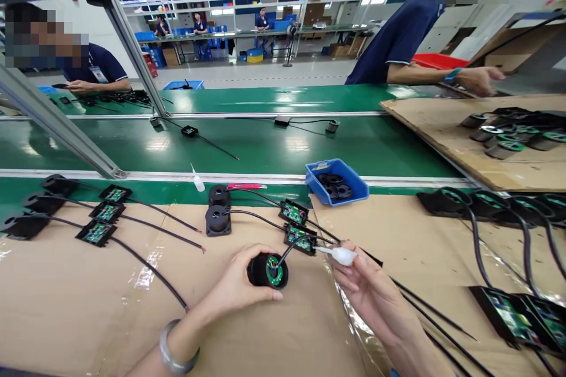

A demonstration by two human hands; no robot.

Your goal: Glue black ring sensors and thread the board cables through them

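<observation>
1) L hand (234, 283) was clamped round a black housing (260, 274), thumb on the near side, fingers behind; bangle (164, 347) on that wrist
2) Housing was over mid cardboard (101, 300), its mouth w/ green ring board (279, 275) & thin wires showing; couldn't tell if its underside touched
3) Cable (289, 248) arched out of it twd R hand (369, 291)
4) R hand was pinching a white bottle (344, 256) btwn thumb & fingers, nozzle pointing left, nr the boxed boards (299, 238); contact unclear
5) Two more housings (217, 221) stood side by side at the cardboard's far edge, cabled to those boards
6) Nr its far left corner: three cabled units (96, 233) in a row
7) Blue bin (360, 191) w/ black rings sat at the far edge, right of the boards; red tool (247, 186) & 2nd bottle (198, 182) were just past that edge, further left
8) Right side: row of dark housings (446, 200), cables running to boxed boards nr the near right corner
9) Across the green belt (247, 141), a co-worker's hand (480, 79) was over another cardboard sheet (424, 123), fingers spread
</observation>
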